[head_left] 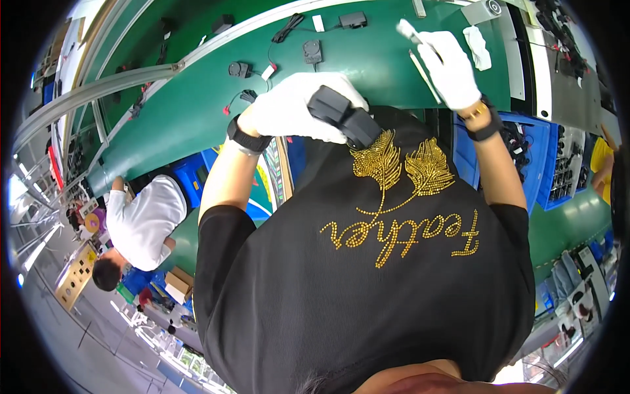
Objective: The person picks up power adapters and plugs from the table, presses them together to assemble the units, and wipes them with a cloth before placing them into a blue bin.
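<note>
My left hand (289, 105), in a white glove, is closed around two black block-shaped power adapters (330, 104) held end to end near my chest at the bench's front edge. My right hand (451, 71), also gloved in white, is raised over the green bench to the right. Its fingers close on a slim tool with a pale, brush-like tip (407, 29); the glove hides most of its handle. Beside that hand a thin pale stick (425, 75) slants across the bench top. A crumpled white cloth (477, 47) lies just right of it.
More black adapters (312, 50) with cables and red-tipped plugs lie on the green bench (190, 98). A coiled black cable (287, 28) is farther back. Blue bins (541, 154) holding black parts stand at right. A metal frame rail (118, 77) crosses the left. A co-worker (147, 220) sits at left.
</note>
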Available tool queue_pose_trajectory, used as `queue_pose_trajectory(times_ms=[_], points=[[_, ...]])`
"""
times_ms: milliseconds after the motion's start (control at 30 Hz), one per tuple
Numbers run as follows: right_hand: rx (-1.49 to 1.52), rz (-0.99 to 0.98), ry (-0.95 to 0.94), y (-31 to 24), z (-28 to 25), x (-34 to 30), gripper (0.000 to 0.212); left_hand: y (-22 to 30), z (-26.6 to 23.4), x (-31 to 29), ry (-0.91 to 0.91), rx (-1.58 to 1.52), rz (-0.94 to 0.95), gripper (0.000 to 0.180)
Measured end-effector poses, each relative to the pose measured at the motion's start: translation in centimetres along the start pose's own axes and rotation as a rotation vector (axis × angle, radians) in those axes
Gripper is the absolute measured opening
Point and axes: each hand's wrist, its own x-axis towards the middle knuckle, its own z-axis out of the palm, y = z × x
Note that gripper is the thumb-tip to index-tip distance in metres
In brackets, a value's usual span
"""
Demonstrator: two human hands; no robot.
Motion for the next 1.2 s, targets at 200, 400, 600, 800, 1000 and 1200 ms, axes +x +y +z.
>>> queue_pose_trajectory(times_ms=[200, 400, 600, 800, 1000, 1200], points=[[0.105, -0.368, -0.450, -8.1, -6.9, -1.1, 0.024, -0.8, 0.6, 1.8, -0.180, -0.087, 0.128, 0.041], [-0.040, -0.564, -0.352, -7.7, -5.3, -0.6, 0.024, 0.2, 1.6, 3.8, -0.326, -0.040, 0.108, 0.042], [0.121, -0.516, -0.372, -8.3, -7.4, -0.8, 0.023, 0.2, 2.1, 4.0, -0.340, -0.058, 0.172, 0.043], [0.421, -0.181, -0.495, -6.8, -6.6, -1.1, 0.036, 1.9, 2.6, 4.1, -0.359, 0.060, 0.101, 0.048], [0.010, -0.456, -0.430, -10.3, -8.7, -1.7, 0.017, 1.1, 3.0, 4.4, -0.423, -0.047, 0.204, 0.050], [0.028, -0.466, -0.345, -7.7, -7.4, -0.4, 0.018, 1.2, 3.1, 4.8, -0.397, -0.077, 0.156, 0.046]])
